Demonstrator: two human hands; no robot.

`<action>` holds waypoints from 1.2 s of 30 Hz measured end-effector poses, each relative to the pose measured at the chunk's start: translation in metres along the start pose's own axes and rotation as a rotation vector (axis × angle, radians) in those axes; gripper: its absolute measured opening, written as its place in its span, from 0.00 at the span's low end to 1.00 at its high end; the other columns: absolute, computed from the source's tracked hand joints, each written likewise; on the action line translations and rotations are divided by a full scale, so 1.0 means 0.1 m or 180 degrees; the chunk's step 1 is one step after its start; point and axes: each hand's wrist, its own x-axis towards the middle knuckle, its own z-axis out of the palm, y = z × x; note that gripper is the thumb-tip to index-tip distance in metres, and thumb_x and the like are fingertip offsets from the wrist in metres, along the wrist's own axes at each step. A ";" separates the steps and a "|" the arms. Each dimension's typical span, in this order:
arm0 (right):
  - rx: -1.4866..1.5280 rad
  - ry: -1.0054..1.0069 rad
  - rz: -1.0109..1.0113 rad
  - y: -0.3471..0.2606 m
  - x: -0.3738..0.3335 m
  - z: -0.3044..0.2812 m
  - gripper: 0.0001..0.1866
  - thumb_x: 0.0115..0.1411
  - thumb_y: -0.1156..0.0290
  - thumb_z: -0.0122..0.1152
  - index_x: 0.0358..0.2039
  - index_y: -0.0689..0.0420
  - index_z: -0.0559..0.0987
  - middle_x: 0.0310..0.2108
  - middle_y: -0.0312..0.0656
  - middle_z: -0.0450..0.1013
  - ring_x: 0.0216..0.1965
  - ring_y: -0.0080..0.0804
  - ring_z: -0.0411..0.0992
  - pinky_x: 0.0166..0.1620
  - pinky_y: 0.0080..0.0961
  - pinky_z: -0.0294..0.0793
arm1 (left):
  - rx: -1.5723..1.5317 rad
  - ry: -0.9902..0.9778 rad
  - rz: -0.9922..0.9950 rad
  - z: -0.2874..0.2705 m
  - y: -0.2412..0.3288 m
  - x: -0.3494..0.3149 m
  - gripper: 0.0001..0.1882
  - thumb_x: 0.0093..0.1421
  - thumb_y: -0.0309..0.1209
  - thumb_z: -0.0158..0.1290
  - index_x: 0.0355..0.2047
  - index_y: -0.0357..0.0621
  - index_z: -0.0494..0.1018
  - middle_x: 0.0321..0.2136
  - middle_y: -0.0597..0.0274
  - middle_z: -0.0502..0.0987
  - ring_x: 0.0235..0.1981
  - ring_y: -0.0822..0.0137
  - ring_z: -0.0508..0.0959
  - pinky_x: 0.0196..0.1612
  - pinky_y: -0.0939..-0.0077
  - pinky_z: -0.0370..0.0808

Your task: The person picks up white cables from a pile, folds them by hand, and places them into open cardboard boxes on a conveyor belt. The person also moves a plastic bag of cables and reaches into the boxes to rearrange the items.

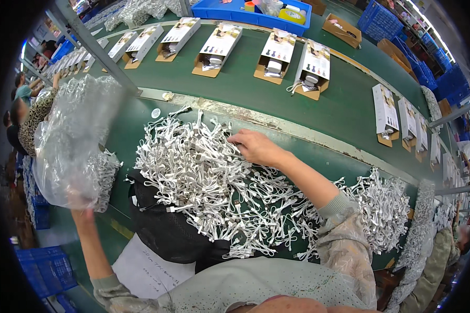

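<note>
Lying heaped on the green bench, the white cables are being met at the far edge by the right hand, fingers curled; whether one is pinched can't be told. A clear plastic bag is gripped by the blurred left hand, its long axis pointed away from the body. Plenty seems left loose; what's done can't be judged. Cables are pointed every way, no axis shared.

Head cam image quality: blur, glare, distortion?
Head view: left hand and clear plastic bag smeared, likely motion; right hand and white cables fairly sharp; head view: whitish highlights on the bag; head view: green belt bows with fisheye distortion, corners black.
</note>
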 end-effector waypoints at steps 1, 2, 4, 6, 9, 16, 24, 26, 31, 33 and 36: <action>-0.0012 -0.0031 0.0077 0.08 -0.08 -0.06 0.20 0.54 0.70 0.49 0.50 0.56 0.71 0.41 0.50 0.71 0.45 0.45 0.69 0.50 0.35 0.67 | 0.0130 0.0153 -0.0128 0.05 0.08 -0.06 0.23 0.64 0.31 0.42 0.58 0.41 0.57 0.56 0.59 0.62 0.56 0.63 0.64 0.58 0.68 0.63; 0.0064 -0.0024 -0.0071 -0.02 -0.07 -0.10 0.20 0.54 0.70 0.49 0.50 0.56 0.71 0.41 0.50 0.71 0.45 0.45 0.69 0.50 0.35 0.67 | 0.0237 0.0217 -0.0017 -1.00 0.47 -0.15 0.23 0.64 0.31 0.42 0.58 0.41 0.57 0.56 0.59 0.62 0.56 0.63 0.64 0.58 0.68 0.63; 0.1619 -0.0256 0.0420 0.05 -0.20 -0.16 0.22 0.55 0.65 0.53 0.51 0.58 0.70 0.44 0.51 0.71 0.45 0.43 0.70 0.49 0.32 0.68 | 0.0447 0.1090 -0.1221 -1.06 0.26 -0.40 0.14 0.62 0.30 0.46 0.47 0.40 0.68 0.38 0.63 0.74 0.36 0.71 0.74 0.38 0.77 0.73; 0.1102 -0.0085 0.0261 0.04 -0.27 -0.15 0.25 0.54 0.60 0.57 0.50 0.57 0.71 0.37 0.51 0.75 0.38 0.42 0.74 0.43 0.32 0.71 | 0.2045 0.0163 -0.2213 -1.64 0.42 -0.88 0.13 0.61 0.33 0.45 0.44 0.42 0.69 0.29 0.66 0.73 0.31 0.70 0.74 0.33 0.73 0.73; 0.0542 0.0634 0.0096 -0.02 -0.18 0.03 0.15 0.53 0.64 0.56 0.39 0.56 0.78 0.31 0.49 0.76 0.35 0.48 0.73 0.41 0.40 0.71 | 0.3208 0.0487 -0.2390 -2.15 0.35 -1.26 0.15 0.57 0.35 0.48 0.42 0.41 0.69 0.29 0.61 0.73 0.30 0.65 0.74 0.32 0.66 0.72; 0.2678 0.1110 0.1083 0.28 -0.35 -0.82 0.16 0.54 0.67 0.59 0.40 0.65 0.77 0.27 0.40 0.75 0.26 0.22 0.72 0.30 0.19 0.73 | 0.7299 0.0430 0.0169 -1.89 0.35 -0.90 0.10 0.51 0.33 0.53 0.29 0.39 0.68 0.27 0.46 0.72 0.29 0.46 0.72 0.31 0.58 0.69; 0.3882 0.3250 0.1678 1.52 -0.09 -1.13 0.10 0.56 0.78 0.55 0.38 0.68 0.73 0.27 0.43 0.74 0.24 0.25 0.73 0.26 0.18 0.76 | 0.5089 -0.0897 0.1854 2.19 -0.20 -0.01 0.07 0.56 0.24 0.50 0.35 0.37 0.72 0.30 0.50 0.75 0.30 0.50 0.76 0.34 0.64 0.71; 0.3631 0.3667 0.1843 1.74 0.07 -1.20 0.06 0.56 0.79 0.54 0.33 0.67 0.74 0.27 0.43 0.74 0.24 0.25 0.74 0.25 0.17 0.77 | 0.4806 -0.1418 0.2501 2.71 -0.34 -0.03 0.06 0.53 0.21 0.51 0.33 0.37 0.73 0.28 0.51 0.75 0.28 0.52 0.76 0.32 0.65 0.72; 0.2763 0.4259 0.2184 2.00 0.26 -1.33 0.09 0.53 0.80 0.55 0.34 0.70 0.76 0.24 0.43 0.74 0.20 0.27 0.75 0.19 0.17 0.75 | 0.4363 -0.2173 0.2454 3.37 -0.67 -0.09 0.08 0.49 0.20 0.54 0.31 0.40 0.72 0.24 0.54 0.74 0.24 0.54 0.75 0.28 0.64 0.71; 0.1820 0.4203 0.2365 2.24 0.19 -1.33 0.09 0.48 0.72 0.57 0.28 0.63 0.81 0.16 0.45 0.74 0.18 0.32 0.74 0.25 0.25 0.74 | 0.4260 -0.2439 0.2514 3.64 -0.76 -0.12 0.07 0.49 0.21 0.54 0.31 0.41 0.72 0.23 0.55 0.73 0.23 0.54 0.74 0.27 0.64 0.70; 0.1009 0.4321 0.2094 2.54 0.06 -1.45 0.13 0.47 0.65 0.60 0.27 0.63 0.78 0.20 0.51 0.75 0.26 0.46 0.75 0.35 0.34 0.74 | 0.4176 -0.2865 0.2492 3.89 -0.88 -0.13 0.08 0.49 0.22 0.54 0.32 0.41 0.71 0.22 0.56 0.72 0.23 0.55 0.74 0.28 0.64 0.70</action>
